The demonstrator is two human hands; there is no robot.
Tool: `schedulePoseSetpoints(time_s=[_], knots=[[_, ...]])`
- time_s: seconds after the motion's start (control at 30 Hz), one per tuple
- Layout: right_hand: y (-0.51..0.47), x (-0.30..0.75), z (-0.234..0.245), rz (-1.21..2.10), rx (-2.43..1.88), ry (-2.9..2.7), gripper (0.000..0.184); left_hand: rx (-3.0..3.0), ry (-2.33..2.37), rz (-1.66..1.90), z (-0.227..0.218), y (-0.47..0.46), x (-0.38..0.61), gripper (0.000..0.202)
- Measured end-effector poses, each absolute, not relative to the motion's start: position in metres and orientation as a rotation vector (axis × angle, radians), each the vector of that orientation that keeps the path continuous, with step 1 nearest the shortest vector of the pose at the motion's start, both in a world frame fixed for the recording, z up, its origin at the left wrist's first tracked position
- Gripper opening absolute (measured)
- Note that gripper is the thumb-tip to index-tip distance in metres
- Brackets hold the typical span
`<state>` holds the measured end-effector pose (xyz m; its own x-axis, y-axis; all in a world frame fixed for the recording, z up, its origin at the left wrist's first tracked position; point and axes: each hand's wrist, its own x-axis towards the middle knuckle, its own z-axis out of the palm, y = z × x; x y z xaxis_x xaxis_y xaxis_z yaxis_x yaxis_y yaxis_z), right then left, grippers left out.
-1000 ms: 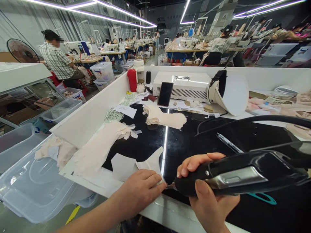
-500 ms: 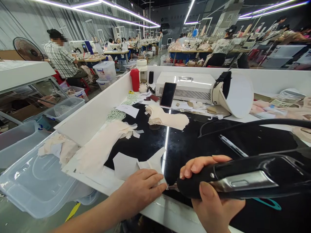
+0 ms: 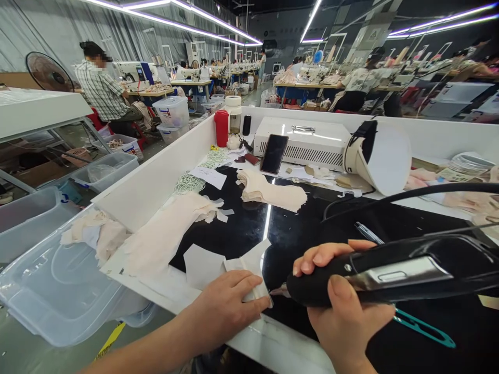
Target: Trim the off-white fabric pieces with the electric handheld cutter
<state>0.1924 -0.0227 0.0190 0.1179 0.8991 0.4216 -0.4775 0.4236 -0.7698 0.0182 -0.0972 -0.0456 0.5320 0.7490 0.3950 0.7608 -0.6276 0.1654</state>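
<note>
My left hand (image 3: 226, 306) lies flat with fingers together, pressing a white cut piece of fabric (image 3: 249, 265) onto the black worktop (image 3: 304, 234) at its near edge. My right hand (image 3: 343, 311) is wrapped round a black corded hand tool (image 3: 390, 275) with a metal plate on its side. The tool's small metal tip (image 3: 278, 291) touches the fabric's edge just right of my left fingertips. A black cable (image 3: 409, 195) arcs away from the tool to the right.
A stack of beige fabric pieces (image 3: 273, 192) and a longer pile (image 3: 163, 234) lie farther back. A phone (image 3: 274, 154) leans on a white box (image 3: 304, 140). A teal thread snip (image 3: 424, 327) lies near my right hand. Clear plastic bins (image 3: 58, 291) sit left. People sew in the background.
The tool's tip and my right hand have shifted slightly right and up along the fabric edge. My left hand keeps pressing the piece; the camera has drifted a little.
</note>
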Motion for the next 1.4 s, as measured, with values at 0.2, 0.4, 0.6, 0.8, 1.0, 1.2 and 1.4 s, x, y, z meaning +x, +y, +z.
schedulePoseSetpoints(time_s=[0.2,0.4,0.6,0.8,1.0,1.2,1.4], knots=[[-0.02,0.188,0.016,1.066,-0.502,-1.019,0.036,-2.713,-1.32,-0.724,-0.049,-0.096,0.021,0.021],[-0.02,0.188,0.016,1.058,-0.553,-1.024,0.036,-2.664,-1.337,-0.727,-0.049,-0.097,0.022,0.024],[-0.015,0.186,0.019,1.044,-0.534,-0.988,0.039,-2.65,-1.347,-0.731,-0.046,-0.096,0.024,0.018],[-0.01,0.179,0.016,1.057,-0.518,-1.007,0.036,-2.663,-1.351,-0.761,-0.046,-0.095,0.022,0.016],[-0.014,0.18,0.012,1.055,-0.554,-1.049,0.033,-2.621,-1.373,-0.755,-0.057,-0.103,0.029,0.028],[-0.028,0.195,0.009,1.074,-0.518,-1.132,0.031,-2.424,-1.374,-0.797,-0.073,-0.126,0.048,0.043],[-0.032,0.197,0.006,1.087,-0.483,-1.116,0.034,-2.555,-1.269,-0.691,-0.039,-0.109,0.039,0.025]])
